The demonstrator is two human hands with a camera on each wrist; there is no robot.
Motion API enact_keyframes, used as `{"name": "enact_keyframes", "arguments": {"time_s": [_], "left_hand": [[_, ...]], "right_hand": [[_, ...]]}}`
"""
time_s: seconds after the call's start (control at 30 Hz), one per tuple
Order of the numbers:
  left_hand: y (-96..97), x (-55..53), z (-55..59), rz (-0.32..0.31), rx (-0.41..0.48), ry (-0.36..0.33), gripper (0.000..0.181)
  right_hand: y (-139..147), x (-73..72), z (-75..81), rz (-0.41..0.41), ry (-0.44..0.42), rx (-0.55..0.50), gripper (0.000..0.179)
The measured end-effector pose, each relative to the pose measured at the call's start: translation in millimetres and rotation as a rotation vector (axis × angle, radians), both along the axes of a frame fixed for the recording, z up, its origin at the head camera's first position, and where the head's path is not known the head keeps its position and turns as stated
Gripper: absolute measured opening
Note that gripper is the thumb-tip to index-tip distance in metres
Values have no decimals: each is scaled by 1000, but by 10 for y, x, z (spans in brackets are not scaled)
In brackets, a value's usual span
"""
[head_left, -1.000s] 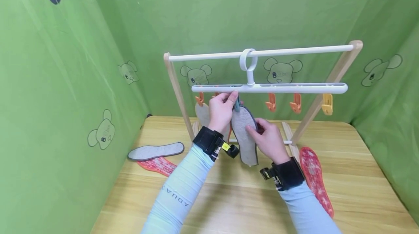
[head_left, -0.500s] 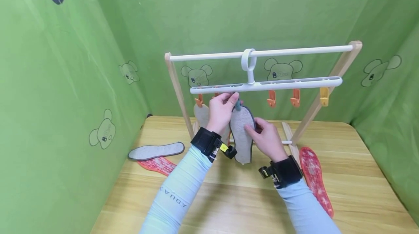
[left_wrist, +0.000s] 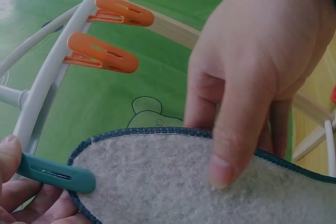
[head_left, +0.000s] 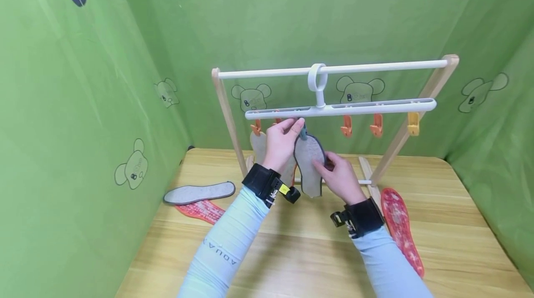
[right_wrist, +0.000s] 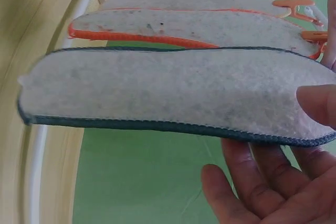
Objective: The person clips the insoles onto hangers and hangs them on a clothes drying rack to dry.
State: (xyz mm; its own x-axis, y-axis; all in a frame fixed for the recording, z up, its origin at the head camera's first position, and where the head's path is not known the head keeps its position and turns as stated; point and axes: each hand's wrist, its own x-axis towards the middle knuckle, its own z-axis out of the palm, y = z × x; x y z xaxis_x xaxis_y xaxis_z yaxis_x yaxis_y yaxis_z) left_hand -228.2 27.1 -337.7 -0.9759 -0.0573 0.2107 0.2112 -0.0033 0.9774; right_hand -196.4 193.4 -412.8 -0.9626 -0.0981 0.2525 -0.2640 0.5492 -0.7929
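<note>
A grey felt insole (head_left: 309, 163) with dark blue edging hangs below the white hanger (head_left: 359, 109). My left hand (head_left: 280, 144) pinches a teal clothespin (left_wrist: 58, 174), whose tip overlaps the insole's top end in the left wrist view. My right hand (head_left: 343, 176) holds the insole's right edge, with the thumb on the felt face and the fingers behind. Beyond it, two more insoles hang from orange clips; the orange-edged one (right_wrist: 147, 27) shows in the right wrist view, and the left hand partly hides them in the head view.
Two orange clips and a yellow clip (head_left: 413, 124) hang along the hanger's right half. A wooden rack (head_left: 434, 78) with a white rod carries the hanger. On the table lie a grey insole (head_left: 199, 192) over a red one (head_left: 201, 211), and another red insole (head_left: 401, 228) at right.
The hanger's right end has risen slightly. The lower end of the held insole has shifted left and up in the head view. Both hands keep nearly the same place and their hold.
</note>
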Motion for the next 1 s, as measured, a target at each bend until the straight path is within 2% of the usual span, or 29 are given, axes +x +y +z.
{"name": "enact_keyframes", "arguments": {"time_s": [0.27,0.6,0.8,1.0], "left_hand": [[16,27,7,-15,-12,10,39],[-8,71,-20,-34,-53,50,40],[-45,84,-65,-47,-26,73,40],[-111,148,-143,-31,-47,56,41]], "right_hand": [[104,71,-47,-3,-41,-16,40],[302,200,-217,-13,-62,-47,37],[435,352,-295,-34,-78,-37,38],[561,550,-455,-75,-96,-51,33]]}}
